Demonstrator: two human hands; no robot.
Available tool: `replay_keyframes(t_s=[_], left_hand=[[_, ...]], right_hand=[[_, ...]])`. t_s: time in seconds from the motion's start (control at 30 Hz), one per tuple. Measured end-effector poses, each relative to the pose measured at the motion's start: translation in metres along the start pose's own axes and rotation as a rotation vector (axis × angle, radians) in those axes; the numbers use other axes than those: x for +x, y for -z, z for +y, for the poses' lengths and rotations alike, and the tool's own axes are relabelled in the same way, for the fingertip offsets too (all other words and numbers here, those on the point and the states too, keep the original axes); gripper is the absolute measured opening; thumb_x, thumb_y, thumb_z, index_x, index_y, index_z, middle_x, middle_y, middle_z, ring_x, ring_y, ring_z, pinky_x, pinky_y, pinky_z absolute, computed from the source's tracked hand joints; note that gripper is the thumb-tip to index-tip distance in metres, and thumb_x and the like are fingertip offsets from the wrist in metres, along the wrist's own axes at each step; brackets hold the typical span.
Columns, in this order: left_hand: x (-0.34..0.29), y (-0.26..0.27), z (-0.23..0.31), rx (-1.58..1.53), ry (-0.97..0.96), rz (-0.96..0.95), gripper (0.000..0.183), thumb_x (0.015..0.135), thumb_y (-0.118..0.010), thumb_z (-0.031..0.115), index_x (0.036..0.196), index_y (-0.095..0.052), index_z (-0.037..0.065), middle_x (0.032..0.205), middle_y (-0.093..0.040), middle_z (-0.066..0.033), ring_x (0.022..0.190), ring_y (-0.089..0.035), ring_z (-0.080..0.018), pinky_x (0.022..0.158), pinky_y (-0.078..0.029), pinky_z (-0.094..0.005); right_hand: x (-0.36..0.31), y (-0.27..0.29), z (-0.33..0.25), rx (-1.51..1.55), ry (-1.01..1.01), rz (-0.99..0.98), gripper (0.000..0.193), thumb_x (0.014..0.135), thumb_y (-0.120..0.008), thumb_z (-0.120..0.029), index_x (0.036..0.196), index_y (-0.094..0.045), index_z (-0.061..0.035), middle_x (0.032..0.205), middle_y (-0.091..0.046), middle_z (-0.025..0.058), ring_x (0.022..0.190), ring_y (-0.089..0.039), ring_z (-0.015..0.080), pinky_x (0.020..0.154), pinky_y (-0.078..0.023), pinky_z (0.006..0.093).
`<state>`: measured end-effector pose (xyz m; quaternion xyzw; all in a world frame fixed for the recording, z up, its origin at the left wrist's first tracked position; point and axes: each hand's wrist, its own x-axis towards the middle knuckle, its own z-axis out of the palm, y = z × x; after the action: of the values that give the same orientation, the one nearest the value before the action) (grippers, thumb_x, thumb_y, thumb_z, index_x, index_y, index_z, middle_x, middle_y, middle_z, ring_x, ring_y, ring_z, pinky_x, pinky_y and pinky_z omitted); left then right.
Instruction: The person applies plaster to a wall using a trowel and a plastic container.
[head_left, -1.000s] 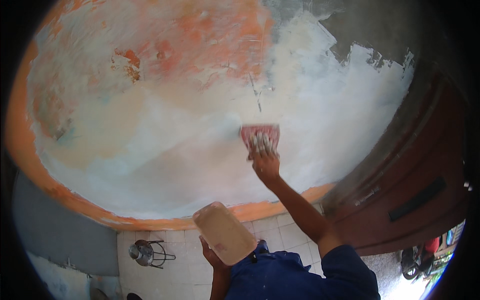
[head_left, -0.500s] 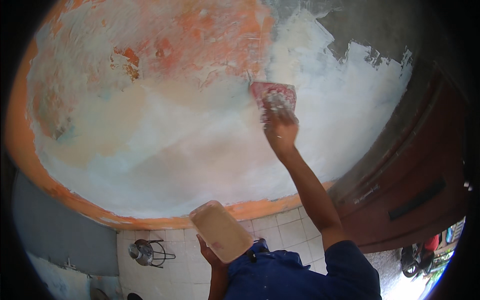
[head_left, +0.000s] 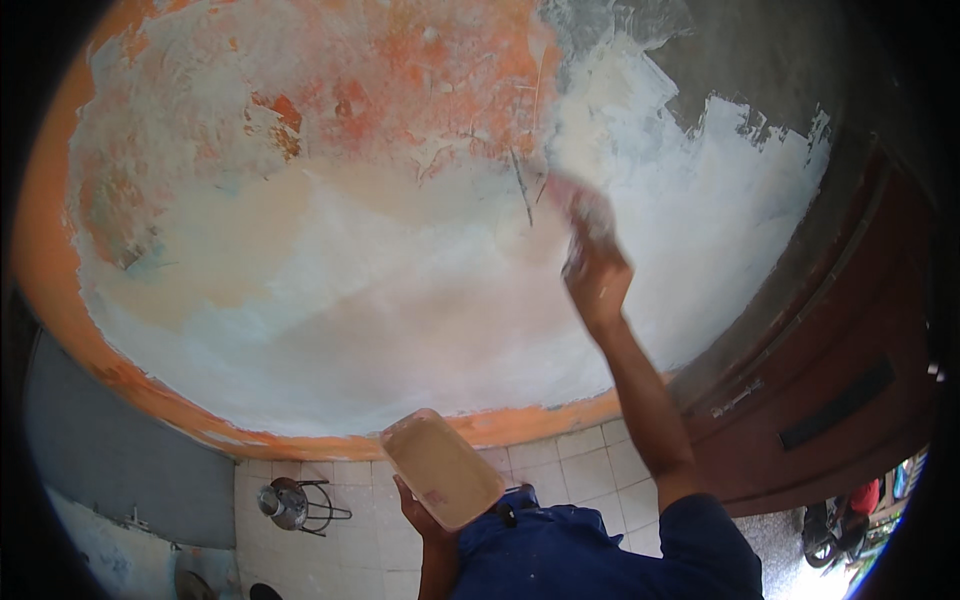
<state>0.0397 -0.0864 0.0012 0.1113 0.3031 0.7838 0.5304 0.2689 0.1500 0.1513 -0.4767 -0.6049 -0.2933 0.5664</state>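
My right hand (head_left: 597, 268) grips a flat pinkish-red putty spreader (head_left: 570, 195), smeared by motion. White material coats the fingers. The spreader is at the wall (head_left: 390, 320), near where white coating meets orange and grey patches; whether its edge touches is unclear. Just left of it, thin dark streaks (head_left: 522, 190) mark the surface. Low in front of my body, my left hand (head_left: 422, 515) holds a tan rectangular plastic tray (head_left: 445, 472) with rounded corners, tilted. Its fingers wrap the tray's lower left side and are partly hidden behind it.
A metal stool (head_left: 318, 505) with a grey pot-like thing (head_left: 285, 503) on it stands on the tiled floor (head_left: 585, 470) at lower left. A dark red door (head_left: 830, 350) borders the wall on the right. Beyond it, a motorcycle (head_left: 825, 535) is partly visible outside.
My right hand has moved right and slightly down with the spreader, which has turned more edge-on. Dark streaks now show where it was. The left hand keeps the tray nearly still.
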Motion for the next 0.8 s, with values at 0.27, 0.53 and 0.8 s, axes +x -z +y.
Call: replay_keyframes(t_s=[0.27,0.53,0.8], left_hand=[[0.005,-0.001,-0.007,0.002,-0.045,0.045,0.048,0.092,-0.055,0.035,0.127,-0.043,0.003,0.106,-0.056,-0.0091,0.092,-0.062,-0.0184,0.072,-0.056,-0.0323],[0.008,0.0,0.002,-0.069,0.024,-0.009,0.04,0.102,-0.034,0.035,0.126,-0.044,0.005,0.107,-0.056,-0.0094,0.093,-0.061,-0.02,0.075,-0.057,-0.0347],[0.009,0.013,0.0,0.015,-0.036,0.003,0.041,0.104,-0.027,0.035,0.127,-0.044,0.006,0.107,-0.055,-0.0084,0.092,-0.062,-0.0203,0.074,-0.057,-0.0339]], right_hand=[[0.033,-0.058,-0.016,-0.079,0.177,-0.189,0.049,0.077,-0.06,-0.007,0.126,-0.056,-0.0019,0.125,-0.056,0.0262,0.116,-0.057,0.0372,0.085,-0.053,0.0422],[-0.102,-0.046,-0.021,0.118,0.091,-0.506,0.055,0.072,-0.062,-0.004,0.127,-0.056,-0.0093,0.124,-0.058,0.0179,0.111,-0.059,0.0332,0.081,-0.053,0.0461],[0.051,-0.019,-0.014,-0.07,0.067,-0.097,0.05,0.071,-0.059,0.0,0.121,-0.061,-0.0067,0.11,-0.064,0.0222,0.08,-0.067,0.0317,0.059,-0.055,0.0377]])
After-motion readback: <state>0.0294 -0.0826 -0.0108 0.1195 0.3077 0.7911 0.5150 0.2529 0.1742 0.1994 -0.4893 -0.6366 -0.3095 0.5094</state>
